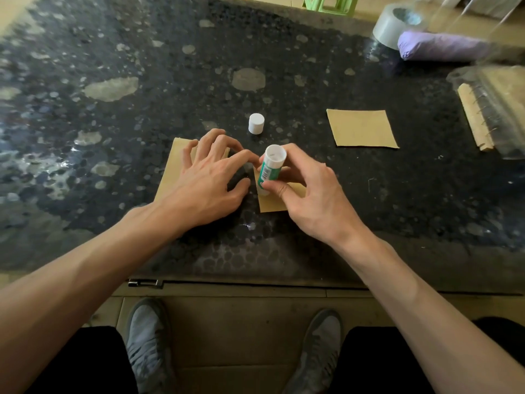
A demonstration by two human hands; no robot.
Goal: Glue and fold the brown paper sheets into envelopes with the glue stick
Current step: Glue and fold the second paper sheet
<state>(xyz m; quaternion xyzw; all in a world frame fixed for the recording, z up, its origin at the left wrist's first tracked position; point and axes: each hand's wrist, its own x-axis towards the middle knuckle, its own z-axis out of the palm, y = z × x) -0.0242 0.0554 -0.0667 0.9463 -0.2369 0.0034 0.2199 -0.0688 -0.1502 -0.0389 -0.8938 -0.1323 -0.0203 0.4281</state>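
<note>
Glue stick [270, 169] sits pinched in the right hand [309, 194] over a brown paper sheet [272, 204], its cap [256, 123] parked aside for gluing, while the left hand [207, 180], fingers spread, seemingly steadies the stack [173, 169].

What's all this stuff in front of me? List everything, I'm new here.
glue stick: one, green and white, uncapped, in the right hand
cap: one, white, on the table beyond the hands
brown paper sheets: three places, tan; one alone at right, one under the left hand, one under the right hand
tape roll: one, clear, far right
bundle: one, purple, beside the tape roll
plastic bag: one, clear, right edge
stool: one, green, beyond the table
table: one, dark, speckled
shoes: two, grey, on the floor
left hand: fingers spread, resting on paper
right hand: grips the glue stick
</note>
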